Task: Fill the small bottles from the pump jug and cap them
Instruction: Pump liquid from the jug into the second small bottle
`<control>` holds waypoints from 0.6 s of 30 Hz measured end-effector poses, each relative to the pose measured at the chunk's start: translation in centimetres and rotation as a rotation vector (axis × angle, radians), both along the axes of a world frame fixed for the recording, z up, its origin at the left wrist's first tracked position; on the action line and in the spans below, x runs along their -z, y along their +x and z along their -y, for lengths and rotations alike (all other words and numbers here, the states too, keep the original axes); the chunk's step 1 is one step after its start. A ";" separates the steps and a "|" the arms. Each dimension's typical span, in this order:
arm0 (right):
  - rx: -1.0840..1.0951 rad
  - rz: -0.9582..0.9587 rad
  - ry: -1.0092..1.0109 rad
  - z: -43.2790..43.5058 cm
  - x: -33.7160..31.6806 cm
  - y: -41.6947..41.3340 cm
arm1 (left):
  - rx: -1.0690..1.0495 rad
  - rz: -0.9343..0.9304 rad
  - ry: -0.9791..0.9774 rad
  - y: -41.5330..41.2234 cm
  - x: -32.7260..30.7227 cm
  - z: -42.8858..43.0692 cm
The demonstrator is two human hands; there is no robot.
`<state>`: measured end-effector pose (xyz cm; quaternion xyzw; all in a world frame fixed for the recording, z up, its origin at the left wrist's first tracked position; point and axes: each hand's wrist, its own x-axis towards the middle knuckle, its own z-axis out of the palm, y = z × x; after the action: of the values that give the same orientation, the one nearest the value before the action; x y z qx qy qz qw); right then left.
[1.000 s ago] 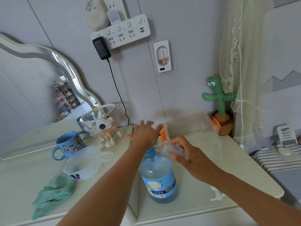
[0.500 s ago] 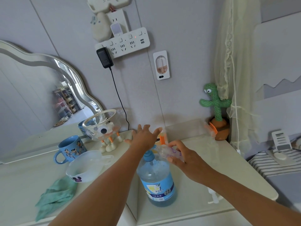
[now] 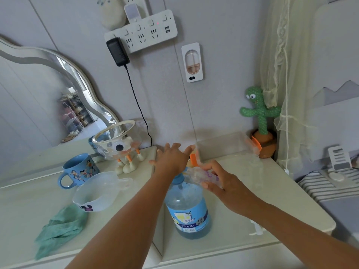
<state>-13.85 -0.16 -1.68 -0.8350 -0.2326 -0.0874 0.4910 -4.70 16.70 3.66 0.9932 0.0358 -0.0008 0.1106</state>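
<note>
Here, jug (image 3: 186,206) on pale countertop (image 3: 281,193), grey wall (image 3: 223,98)

A home bedroom: wavy vanity mirror (image 3: 58,78), plush cactus toy (image 3: 260,113), cartoon mug (image 3: 79,171).

View swung slightly, left hand (image 3: 171,159), right hand (image 3: 230,188) and small bottle (image 3: 201,174) barely shifted

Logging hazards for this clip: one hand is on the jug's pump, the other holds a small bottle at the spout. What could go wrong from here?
The small bottle lies nearly sideways in the right hand, so liquid may miss its mouth or run out onto the table. The left hand presses the pump with flat fingers and might slip. The jug stands close to the table's left edge; a skewed push could tip it.
</note>
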 end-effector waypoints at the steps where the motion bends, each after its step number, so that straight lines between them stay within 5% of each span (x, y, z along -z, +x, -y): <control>1: 0.000 -0.002 -0.001 -0.1 0.1 -0.1 | -0.010 0.003 -0.005 -0.1 0.2 0.1; 18: -0.004 0.017 -0.029 0.2 -1.6 -0.9 | -0.038 0.004 -0.071 -0.7 -1.3 -0.1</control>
<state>-14.75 -0.35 -0.13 -0.8406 -0.2399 -0.0900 0.4772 -5.43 16.80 4.96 0.9878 0.0544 0.0020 0.1458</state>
